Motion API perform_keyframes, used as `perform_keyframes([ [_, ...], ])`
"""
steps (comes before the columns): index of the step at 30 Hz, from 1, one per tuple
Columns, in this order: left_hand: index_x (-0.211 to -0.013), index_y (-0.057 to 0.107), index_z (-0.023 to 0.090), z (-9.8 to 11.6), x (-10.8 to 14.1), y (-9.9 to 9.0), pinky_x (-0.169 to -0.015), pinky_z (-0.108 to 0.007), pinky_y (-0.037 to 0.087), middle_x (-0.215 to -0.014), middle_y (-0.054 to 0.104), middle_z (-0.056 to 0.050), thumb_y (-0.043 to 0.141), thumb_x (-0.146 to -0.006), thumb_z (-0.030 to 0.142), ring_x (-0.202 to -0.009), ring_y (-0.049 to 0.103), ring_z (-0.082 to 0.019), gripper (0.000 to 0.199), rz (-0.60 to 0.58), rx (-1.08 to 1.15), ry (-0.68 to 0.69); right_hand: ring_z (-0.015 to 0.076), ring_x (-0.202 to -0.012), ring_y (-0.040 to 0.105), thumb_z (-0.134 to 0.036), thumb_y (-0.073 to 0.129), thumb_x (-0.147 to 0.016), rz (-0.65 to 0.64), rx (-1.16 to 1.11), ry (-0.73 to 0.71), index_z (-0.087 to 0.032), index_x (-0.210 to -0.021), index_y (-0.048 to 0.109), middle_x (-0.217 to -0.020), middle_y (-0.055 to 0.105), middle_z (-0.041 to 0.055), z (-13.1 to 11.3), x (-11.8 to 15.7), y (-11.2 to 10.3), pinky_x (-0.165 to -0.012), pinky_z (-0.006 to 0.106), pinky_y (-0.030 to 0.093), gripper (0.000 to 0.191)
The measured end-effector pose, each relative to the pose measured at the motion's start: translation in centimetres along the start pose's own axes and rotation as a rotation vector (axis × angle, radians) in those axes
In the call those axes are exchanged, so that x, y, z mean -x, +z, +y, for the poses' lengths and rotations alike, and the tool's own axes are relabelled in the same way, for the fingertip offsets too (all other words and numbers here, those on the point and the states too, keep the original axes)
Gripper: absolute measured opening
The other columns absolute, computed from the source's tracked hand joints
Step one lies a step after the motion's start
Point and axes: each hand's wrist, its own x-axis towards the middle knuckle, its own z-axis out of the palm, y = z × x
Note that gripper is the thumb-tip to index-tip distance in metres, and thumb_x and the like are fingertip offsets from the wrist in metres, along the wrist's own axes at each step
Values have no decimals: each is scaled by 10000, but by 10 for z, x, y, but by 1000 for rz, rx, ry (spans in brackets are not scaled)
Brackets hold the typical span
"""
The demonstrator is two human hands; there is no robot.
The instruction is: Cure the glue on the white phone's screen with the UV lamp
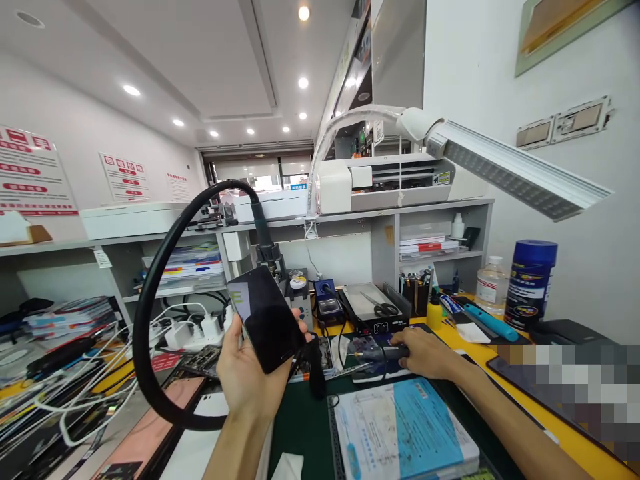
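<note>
In my left hand (253, 377) is a smartphone (265, 320), tilted, its dark glossy screen facing up towards me and catching a reflection. My fingers wrap its right edge and my thumb lies along the left. Further right, my right hand (425, 353) reaches over the back of the work mat, fingers curled at a dark, elongated thing (393, 352) among small items and cables. Its kind is too unclear to name. Just in front of that hand lies a thick blue-and-white book or pad (400, 427) on the dark green mat (300, 427).
A thick black flexible hose (145, 333) arches at the left, near my left forearm. Behind stand a hot plate (375, 310) with scissors on it, a yellow bottle (434, 313) and a blue-capped can (530, 283). White cables (65, 400) clutter the left; an LED lamp (520, 170) hangs above.
</note>
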Motion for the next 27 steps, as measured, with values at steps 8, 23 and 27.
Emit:
perform_keyframes([
  [8, -975, 728, 83, 0, -14, -10, -667, -427, 594, -901, 753, -185, 456, -885, 589, -732, 719, -299, 582, 32, -33, 175, 233, -786, 650, -542, 453, -974, 201, -296, -79, -190, -1059, 720, -809, 690, 48, -53, 12, -26, -699, 326, 486, 450],
  [23, -810, 683, 82, -32, -46, -34, -706, -377, 535, -548, 602, -86, 353, -798, 876, -660, 669, -264, 860, 30, -65, -23, 255, -562, 601, -579, 538, -906, 94, -251, -258, -218, -900, 689, -627, 669, 72, -187, -11, -31, -530, 340, 346, 392],
  [27, -854, 635, 139, -41, -52, -30, -687, -400, 507, -624, 599, -69, 423, -670, 957, -596, 609, -229, 864, 32, -36, 42, 161, -364, 449, -734, 694, -743, 313, -508, -203, -246, -952, 751, -473, 612, 43, -231, -5, -100, -423, 319, 255, 535],
])
